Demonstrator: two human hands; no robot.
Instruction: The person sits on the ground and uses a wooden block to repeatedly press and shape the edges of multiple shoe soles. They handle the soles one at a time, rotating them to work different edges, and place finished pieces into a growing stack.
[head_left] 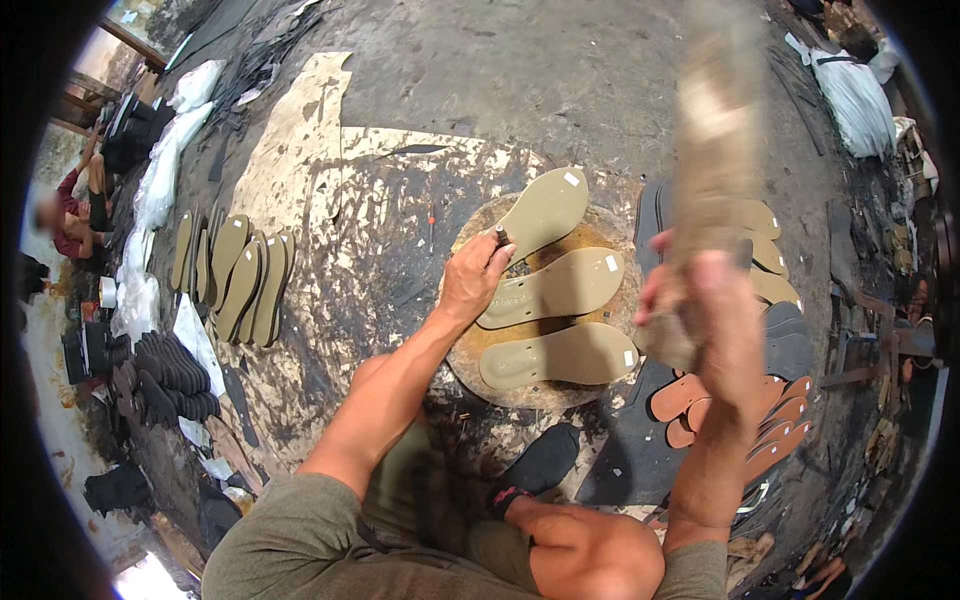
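Observation:
Three olive-tan sandal soles lie side by side on a round, stained block [462, 350]: a far sole [552, 208], a middle sole [562, 287] and a near sole [558, 357]. Each has a small white sticker at its right end. My left hand [472, 278] pinches a short, dark hole punch [502, 236] standing at the left end of the far sole; its tip is hidden. Closed around a thick, motion-blurred wooden club [718, 150], my right hand [715, 310] is raised to the right of the block. Small holes show in the middle sole.
Olive soles [243, 285] stand in a row at left, with dark soles [170, 365] beyond. On the right are more olive soles [768, 255] and orange-brown soles [785, 430]. A seated person [75, 220] is at far left. White sacks [855, 100] lie at far right.

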